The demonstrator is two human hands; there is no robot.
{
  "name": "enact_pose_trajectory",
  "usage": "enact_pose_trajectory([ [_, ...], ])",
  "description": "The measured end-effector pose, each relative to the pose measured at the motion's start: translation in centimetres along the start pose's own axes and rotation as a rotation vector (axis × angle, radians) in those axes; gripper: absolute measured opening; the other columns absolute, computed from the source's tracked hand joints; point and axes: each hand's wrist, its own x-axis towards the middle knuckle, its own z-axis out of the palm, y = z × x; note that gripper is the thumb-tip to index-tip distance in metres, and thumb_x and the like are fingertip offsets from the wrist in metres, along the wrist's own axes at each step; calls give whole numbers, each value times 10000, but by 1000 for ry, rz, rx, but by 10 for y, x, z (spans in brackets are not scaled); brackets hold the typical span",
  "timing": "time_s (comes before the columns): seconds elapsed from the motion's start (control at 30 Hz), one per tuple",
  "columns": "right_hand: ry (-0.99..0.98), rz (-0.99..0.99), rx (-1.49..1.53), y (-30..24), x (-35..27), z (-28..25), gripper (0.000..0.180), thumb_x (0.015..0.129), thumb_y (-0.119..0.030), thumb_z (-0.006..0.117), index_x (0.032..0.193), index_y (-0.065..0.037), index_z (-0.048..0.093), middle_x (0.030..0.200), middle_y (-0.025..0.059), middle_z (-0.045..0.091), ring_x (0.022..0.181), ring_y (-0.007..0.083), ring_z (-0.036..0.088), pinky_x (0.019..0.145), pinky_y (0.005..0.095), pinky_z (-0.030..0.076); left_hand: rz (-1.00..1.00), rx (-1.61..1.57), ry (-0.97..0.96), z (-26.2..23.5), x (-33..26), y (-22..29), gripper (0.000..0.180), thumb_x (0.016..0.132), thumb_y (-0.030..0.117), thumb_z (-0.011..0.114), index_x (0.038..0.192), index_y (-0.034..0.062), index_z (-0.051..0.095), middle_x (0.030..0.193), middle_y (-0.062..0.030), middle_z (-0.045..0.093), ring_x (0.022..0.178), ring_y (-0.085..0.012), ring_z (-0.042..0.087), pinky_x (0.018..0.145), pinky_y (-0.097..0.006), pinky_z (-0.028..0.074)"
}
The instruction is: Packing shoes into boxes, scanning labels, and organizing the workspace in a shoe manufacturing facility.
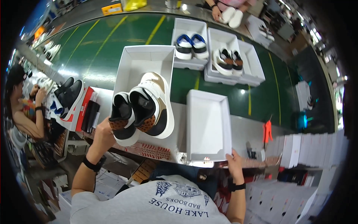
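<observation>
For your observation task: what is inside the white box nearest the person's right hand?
The white box by the right hand shows only its bare white bottom; nothing lies inside.

- blue-strapped white shoes (192, 45) sitting in a box on the green belt
- black shoes (69, 93) off to the left
- stack of white boxes (313, 149) at right

Pair of sneakers (143, 108) in left hand (102, 132), over open box (143, 61). Empty box lid (208, 125) to their right, right hand (234, 162) at its near edge. Two filled boxes (218, 48) behind on the conveyor (108, 48).
</observation>
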Motion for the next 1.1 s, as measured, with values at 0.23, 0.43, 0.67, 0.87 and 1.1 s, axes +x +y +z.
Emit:
enact_pose_trajectory([
  [0.23,-314,-143,-125,-106,82,138,256,923,-42,441,1085,55,612,729,85,615,546,163,627,480,282,544,-9,84,148,-58,37,-17,296,721,-76,635,1000,19,666,969,-171,659,869,-370,656,716,-372,531],
  [0.43,-223,-363,-207,-139,165,261,251,865,-25,434,1010,99,597,737,192,630,519,250,657,467,349,556,124,134,261,-41,94,-56,340,672,-113,577,972,17,670,990,-191,658,897,-388,643,746,-410,525],
  [0.67,-279,-349,-34,-134,219,308,333,976,-132,428,1205,91,521,1117,215,574,790,234,680,692,317,580,240,120,250,28,163,-120,109,664,-73,610,753,-25,569,975,-217,626,822,-418,615,687,-445,513],
  [0.87,-424,-199,129,-121,178,272,381,986,-106,445,1328,63,458,1138,166,573,1002,227,640,847,309,542,195,158,134,64,190,-173,91,712,50,671,739,-16,615,949,-207,615,814,-411,612,705,-474,500],
  [1.1,-350,-167,254,-82,106,168,351,996,-111,483,1301,62,478,1137,163,576,971,220,658,837,282,548,63,56,-32,65,195,-164,150,730,12,635,874,4,674,986,-225,639,871,-427,612,747,-436,514],
])
